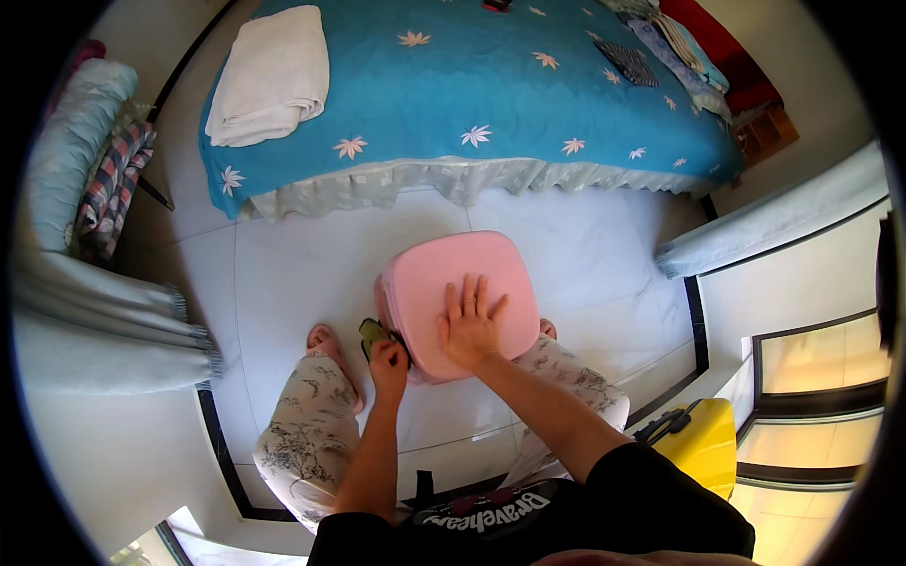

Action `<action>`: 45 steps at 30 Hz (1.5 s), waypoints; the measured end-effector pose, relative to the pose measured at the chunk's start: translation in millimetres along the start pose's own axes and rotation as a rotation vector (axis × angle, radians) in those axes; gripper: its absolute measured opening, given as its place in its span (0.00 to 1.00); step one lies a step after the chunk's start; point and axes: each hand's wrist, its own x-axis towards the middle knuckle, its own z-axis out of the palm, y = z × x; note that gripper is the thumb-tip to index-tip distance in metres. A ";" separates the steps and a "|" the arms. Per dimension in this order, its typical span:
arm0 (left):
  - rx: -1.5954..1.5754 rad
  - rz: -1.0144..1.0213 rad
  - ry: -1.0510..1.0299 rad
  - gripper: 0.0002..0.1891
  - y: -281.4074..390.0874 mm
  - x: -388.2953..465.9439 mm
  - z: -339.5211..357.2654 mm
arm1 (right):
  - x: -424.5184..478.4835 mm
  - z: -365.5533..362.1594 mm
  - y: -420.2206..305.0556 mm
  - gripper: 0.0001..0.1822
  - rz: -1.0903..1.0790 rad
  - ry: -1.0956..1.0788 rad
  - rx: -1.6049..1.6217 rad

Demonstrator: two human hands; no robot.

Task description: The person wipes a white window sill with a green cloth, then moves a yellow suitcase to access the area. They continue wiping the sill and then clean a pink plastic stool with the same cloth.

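Observation:
A pink plastic stool or lidded container (410, 283) with a smooth rounded-square top stands on the tiled floor between my legs. My right hand (471, 325) lies flat on that top, fingers spread. At its left side, my left hand (388, 361) is closed on a small green item with dark edges (371, 332), perhaps a cloth or a pouch; its exact kind cannot be told. The green item is close against the side wall of the pink piece. Its lower part is hidden behind my fingers.
Ahead is a bed with a blue leaf-patterned cover (439, 92), bearing a folded white towel or blanket (272, 71). Rolled bedding (85, 148) and a curtain (106, 332) are at left. A yellow suitcase (701, 439) stands behind my right leg, near a window (814, 361).

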 end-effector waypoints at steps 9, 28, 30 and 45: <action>0.094 -0.070 -0.053 0.03 -47.1 -55.6 13.2 | -1.2 -0.9 -1.6 0.30 0.009 -0.011 0.022; 0.127 -0.331 -0.339 0.09 26.8 -33.4 -46.1 | 6.0 -5.6 -11.7 0.31 0.112 -0.156 0.043; 0.011 -0.396 -0.323 0.09 57.5 -34.4 -64.7 | 4.1 -1.7 -20.8 0.32 0.141 -0.158 0.032; -0.839 -0.653 -0.380 0.08 105.5 -67.6 -80.9 | -41.5 -54.2 -25.2 0.35 0.085 -0.404 0.663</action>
